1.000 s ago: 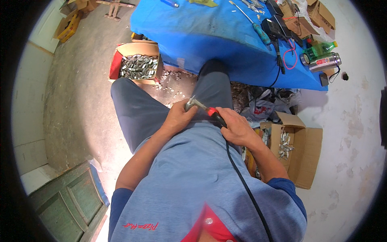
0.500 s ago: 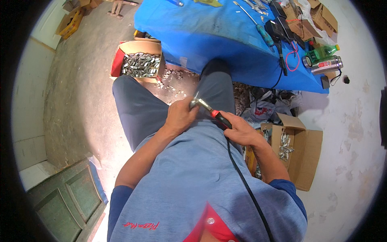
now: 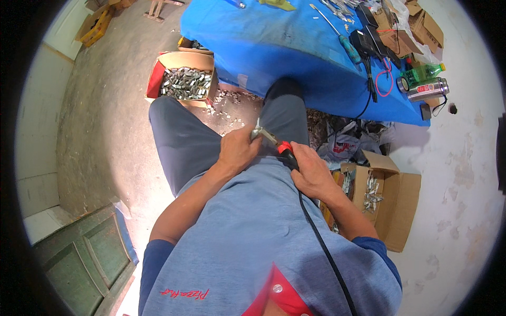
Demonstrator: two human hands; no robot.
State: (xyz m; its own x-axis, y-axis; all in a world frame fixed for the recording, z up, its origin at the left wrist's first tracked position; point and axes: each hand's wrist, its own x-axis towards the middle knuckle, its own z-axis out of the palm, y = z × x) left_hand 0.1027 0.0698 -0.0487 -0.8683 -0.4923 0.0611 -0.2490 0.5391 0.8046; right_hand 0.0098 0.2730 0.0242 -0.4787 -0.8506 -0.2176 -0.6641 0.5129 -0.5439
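Note:
I sit with my knees apart, hands together over my lap. My left hand (image 3: 238, 151) is closed around a small metal part (image 3: 256, 129) that sticks up from its fingers. My right hand (image 3: 310, 171) grips a corded tool with a red and black handle (image 3: 285, 150); its thin metal tip (image 3: 267, 136) reaches to the metal part. The tool's black cord (image 3: 321, 242) runs down across my blue shirt.
A blue-covered table (image 3: 295, 52) ahead carries screwdrivers, black adapters, tape, a green bottle (image 3: 424, 71) and a metal flask (image 3: 427, 89). A cardboard box of small metal parts (image 3: 185, 83) stands to my left, another open box (image 3: 377, 189) to my right. Loose parts litter the floor.
Both hands stay joined over my lap; the view has shifted slightly, and the tool tip and metal part have moved a little up and right.

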